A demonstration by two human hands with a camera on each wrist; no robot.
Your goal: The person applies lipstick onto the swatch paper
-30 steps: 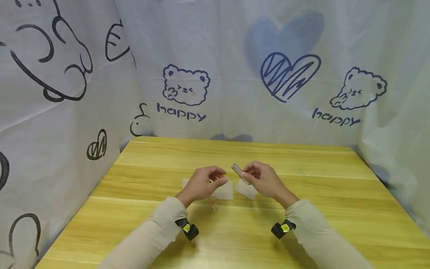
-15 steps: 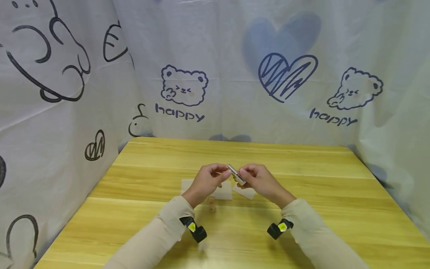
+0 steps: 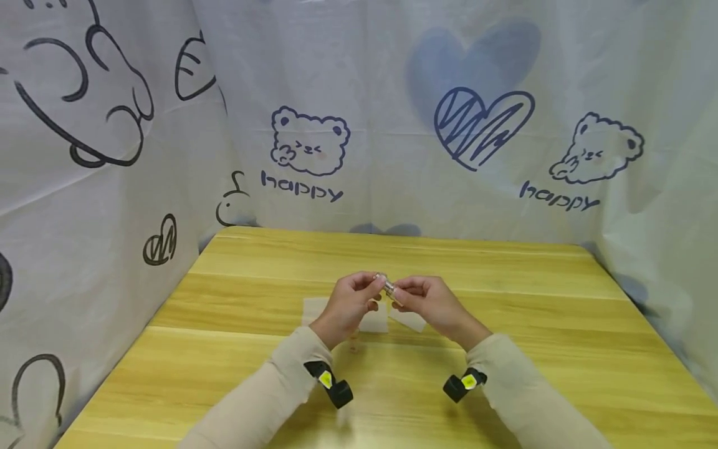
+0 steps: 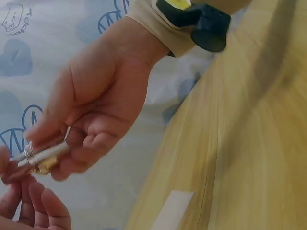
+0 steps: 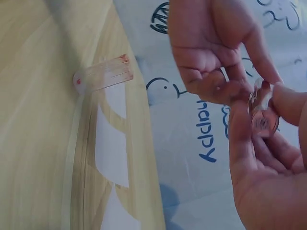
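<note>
My left hand (image 3: pixel 346 305) and right hand (image 3: pixel 437 305) meet over the middle of the table. Between them they hold a small silvery tube (image 3: pixel 388 285), which looks like a lipstick. My left thumb and fingers pinch its upper end; the right ones pinch its lower end. In the left wrist view the lipstick (image 4: pixel 50 152) has shiny silver and gold parts, partly covered by fingers. The right wrist view shows its round, pinkish end (image 5: pixel 265 123). A clear cap (image 5: pixel 103 74) with reddish smears stands upright on the table, below my left hand.
White paper pieces (image 3: pixel 373 320) lie on the wooden table (image 3: pixel 252 349) under the hands. One more piece (image 3: pixel 408 320) sits to the right. White curtains (image 3: pixel 387 75) with drawings hang behind and beside the table.
My left hand has moved right and now pinches the upper end of the lipstick, which only the right hand held a second ago. The right hand has shifted slightly left.
</note>
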